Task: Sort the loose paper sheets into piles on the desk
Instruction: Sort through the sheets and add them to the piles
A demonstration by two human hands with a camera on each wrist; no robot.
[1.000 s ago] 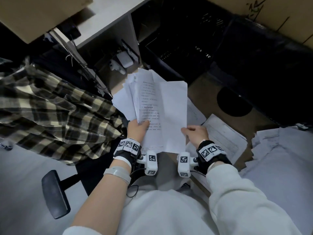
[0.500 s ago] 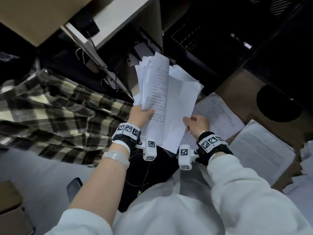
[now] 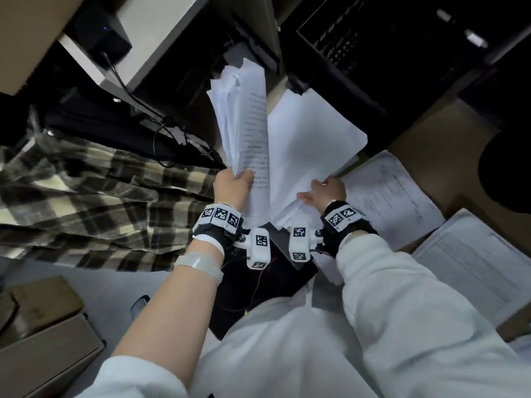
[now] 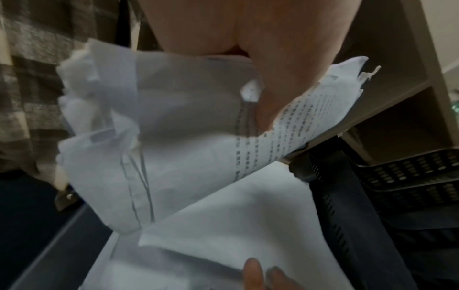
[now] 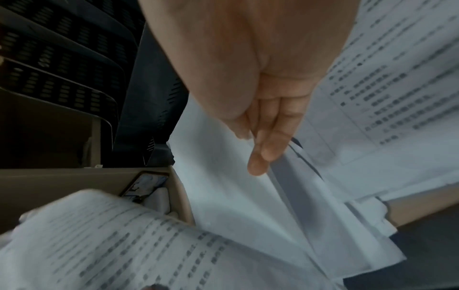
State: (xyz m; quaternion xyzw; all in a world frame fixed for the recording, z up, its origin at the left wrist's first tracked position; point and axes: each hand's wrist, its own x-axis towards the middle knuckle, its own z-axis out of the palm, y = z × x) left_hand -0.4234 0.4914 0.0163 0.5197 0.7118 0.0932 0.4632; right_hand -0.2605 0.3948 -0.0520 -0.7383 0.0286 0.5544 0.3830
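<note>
Left hand clamps the sheaf of printed sheets at its lower edge, thumb on top, holding it upright for access. Right hand pinches the blank sheet beside that grip, apparently peeling it off toward the desk piles just beyond

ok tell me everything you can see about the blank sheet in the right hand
The blank sheet is thin white paper with no print showing on the side facing the camera. It is bowed, tilted up and away above the desk. The right hand pinches its lower edge; the printed bundle in the left hand overlaps its left side.
</note>
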